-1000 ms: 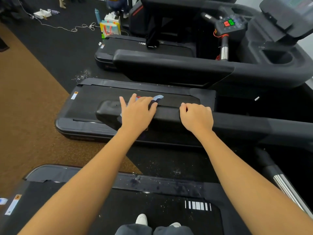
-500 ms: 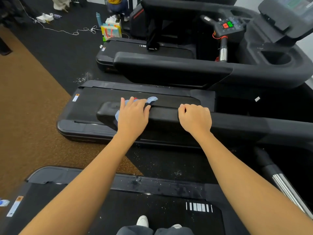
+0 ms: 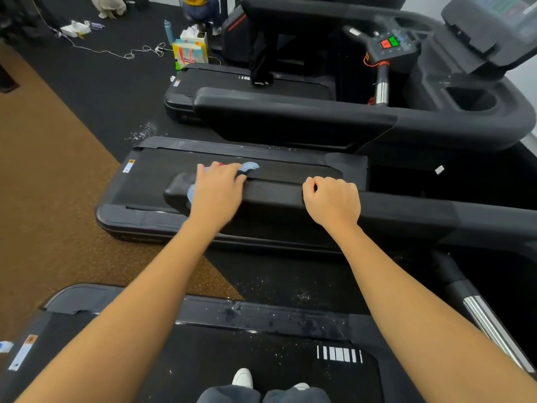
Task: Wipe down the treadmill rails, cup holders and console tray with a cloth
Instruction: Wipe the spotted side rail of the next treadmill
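Pale blue cloth (image 3: 250, 167) at the centre of the frame, pressed onto the top of the black rail (image 3: 273, 196) near its left end, mostly hidden under the left hand (image 3: 216, 190); one corner poking out past the fingertips to the right, another bit showing at the hand's lower left edge. Left fingers (image 3: 229, 171) fairly straight and spread, flat over the cloth, slightly blurred. Right hand (image 3: 331, 200) just to the right on the same rail, apart from the cloth, fingers curled over the rail's top, gripping it. Behind the rail, a dark belt (image 3: 174, 173). Further up, a second treadmill, with a cup holder (image 3: 467, 100) at upper right and red and green buttons (image 3: 389, 42) above and to the left of it. At upper left, a white cable (image 3: 116, 52), a yellow bag (image 3: 190, 52) and a blue bottle (image 3: 168, 32) on dark flooring. At bottom centre, white shoes (image 3: 242, 378) on another belt.
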Demonstrator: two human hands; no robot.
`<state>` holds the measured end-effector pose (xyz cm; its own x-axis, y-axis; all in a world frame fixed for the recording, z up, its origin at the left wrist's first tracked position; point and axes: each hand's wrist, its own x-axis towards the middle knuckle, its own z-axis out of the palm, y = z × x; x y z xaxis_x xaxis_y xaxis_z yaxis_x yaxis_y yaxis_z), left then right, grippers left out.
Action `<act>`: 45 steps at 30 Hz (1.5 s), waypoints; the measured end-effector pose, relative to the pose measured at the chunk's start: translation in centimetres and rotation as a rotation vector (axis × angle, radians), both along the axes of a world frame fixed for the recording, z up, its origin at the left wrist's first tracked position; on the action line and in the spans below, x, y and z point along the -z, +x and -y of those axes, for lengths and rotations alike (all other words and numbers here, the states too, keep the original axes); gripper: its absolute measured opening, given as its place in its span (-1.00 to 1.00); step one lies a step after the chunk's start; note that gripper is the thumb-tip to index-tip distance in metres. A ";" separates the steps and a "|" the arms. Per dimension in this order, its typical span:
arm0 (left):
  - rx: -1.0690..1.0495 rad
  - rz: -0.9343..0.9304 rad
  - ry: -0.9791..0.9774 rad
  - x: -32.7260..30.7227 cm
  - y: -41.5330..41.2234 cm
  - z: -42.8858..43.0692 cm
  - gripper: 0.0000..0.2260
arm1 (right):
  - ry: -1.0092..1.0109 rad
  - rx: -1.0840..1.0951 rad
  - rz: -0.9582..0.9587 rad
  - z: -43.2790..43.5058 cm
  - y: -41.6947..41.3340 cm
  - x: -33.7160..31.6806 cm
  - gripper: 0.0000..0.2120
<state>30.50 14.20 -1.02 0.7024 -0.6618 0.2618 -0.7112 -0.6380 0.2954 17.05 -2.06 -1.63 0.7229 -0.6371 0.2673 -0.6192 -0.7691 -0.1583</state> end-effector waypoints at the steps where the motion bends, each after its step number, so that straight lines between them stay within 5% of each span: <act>1: -0.047 -0.014 0.013 -0.1 0.8 -0.4 -0.70 | 0.002 0.001 0.002 0.0 0.0 0.0 -0.54; 13: 0.028 -0.092 -0.051 0.2 -2.6 1.3 -0.69 | 0.015 -0.013 0.020 -0.2 -0.1 -0.1 -0.57; 21: -0.183 -0.074 -0.093 -0.4 0.1 -0.9 -0.73 | 0.019 -0.009 0.028 -0.1 0.0 0.1 -0.56; 29: 0.007 -0.075 -0.161 0.5 -1.9 0.0 -0.73 | 0.000 -0.021 0.035 0.1 -0.2 0.3 -0.56; 41: -0.349 -0.057 -0.253 0.4 1.6 -2.3 -0.76 | -0.015 -0.016 0.027 -0.1 0.0 0.3 -0.58; 45: -0.120 -0.024 -0.289 0.9 -2.6 0.1 -0.78 | -0.018 -0.011 0.018 -0.1 0.1 0.4 -0.57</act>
